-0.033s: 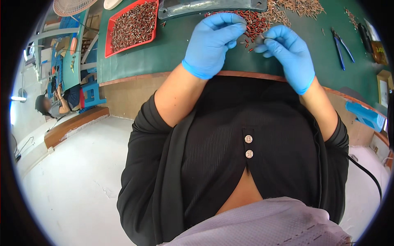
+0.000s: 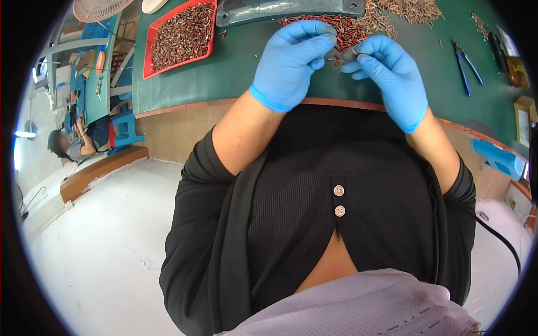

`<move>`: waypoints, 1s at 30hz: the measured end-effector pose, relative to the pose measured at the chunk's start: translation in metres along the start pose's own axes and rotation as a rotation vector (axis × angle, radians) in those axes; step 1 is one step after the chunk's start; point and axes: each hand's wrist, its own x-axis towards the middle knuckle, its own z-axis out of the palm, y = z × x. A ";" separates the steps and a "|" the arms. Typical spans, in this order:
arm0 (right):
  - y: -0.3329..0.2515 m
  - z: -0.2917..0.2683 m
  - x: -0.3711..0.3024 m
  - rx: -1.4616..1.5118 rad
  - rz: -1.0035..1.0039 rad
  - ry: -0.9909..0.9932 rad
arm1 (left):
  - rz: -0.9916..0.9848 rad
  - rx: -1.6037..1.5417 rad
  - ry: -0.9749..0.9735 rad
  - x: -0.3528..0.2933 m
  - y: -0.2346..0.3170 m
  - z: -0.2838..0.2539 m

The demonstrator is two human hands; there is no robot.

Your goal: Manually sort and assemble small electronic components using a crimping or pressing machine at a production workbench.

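Observation:
My left hand (image 2: 288, 64), in a blue glove, is closed in a pinch above the near side of a pile of small red-brown and silver cylindrical parts (image 2: 350, 31). What its fingertips hold, if anything, is too small to make out. Opposite it, my gloved right hand (image 2: 392, 75) pinches a small slim part (image 2: 354, 52) between thumb and forefinger. The two hands are a short way apart. A few loose parts (image 2: 335, 59) lie on the green tabletop between them.
A red tray (image 2: 147, 59) full of similar parts stands at the left. Behind my hands lies a grey metal-looking block (image 2: 286, 8), with tan parts (image 2: 414, 10) to its right. Blue-handled pliers (image 2: 464, 70) lie further right. A person (image 2: 84, 143) sits at the far left.
My right hand has shifted slightly left and down, its fingers still pinched. The left hand has moved only a little.

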 end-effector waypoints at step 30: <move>0.007 0.039 0.062 -0.227 -0.204 0.283 | 0.550 0.842 0.195 0.017 0.024 -0.030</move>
